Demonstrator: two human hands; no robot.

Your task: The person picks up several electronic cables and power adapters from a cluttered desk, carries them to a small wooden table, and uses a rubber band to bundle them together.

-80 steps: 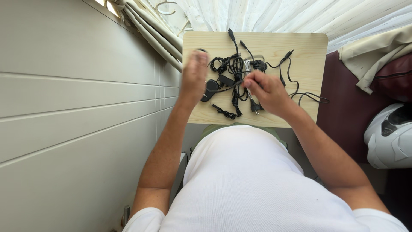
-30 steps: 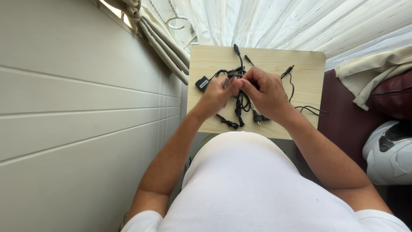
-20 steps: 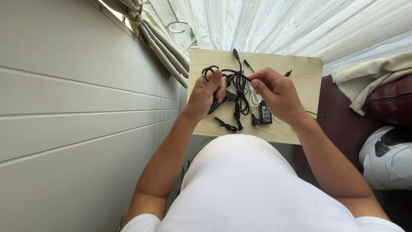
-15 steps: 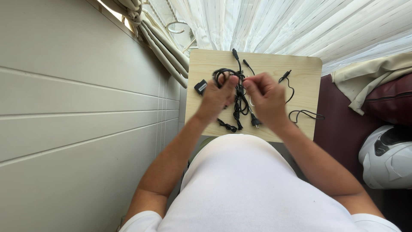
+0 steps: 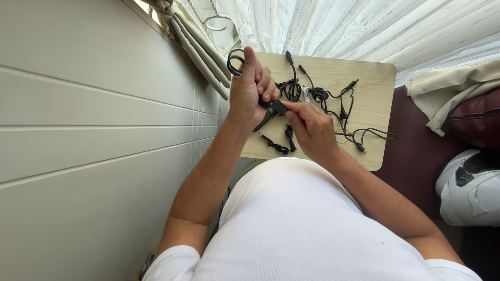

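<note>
A small light wooden table (image 5: 375, 78) carries a tangle of black cables (image 5: 333, 104) with plugs and adapters. My left hand (image 5: 250, 93) is raised over the table's left edge, shut on a coiled black cable (image 5: 235, 58) whose loop sticks out above the thumb. My right hand (image 5: 310, 130) is just right of it, fingers pinching a small black adapter block (image 5: 278, 107) that hangs from the same cable. Another short black cable (image 5: 276, 147) lies near the table's front edge.
A pale panelled wall (image 5: 94, 130) runs along the left. White curtains (image 5: 338, 26) hang behind the table. To the right are a dark red seat (image 5: 416, 140), a cream cloth (image 5: 448, 88) and a white helmet (image 5: 469, 187).
My left hand has lifted with the coiled cable toward the table's left edge. My right hand has moved down to the adapter block. More cables on the right now show.
</note>
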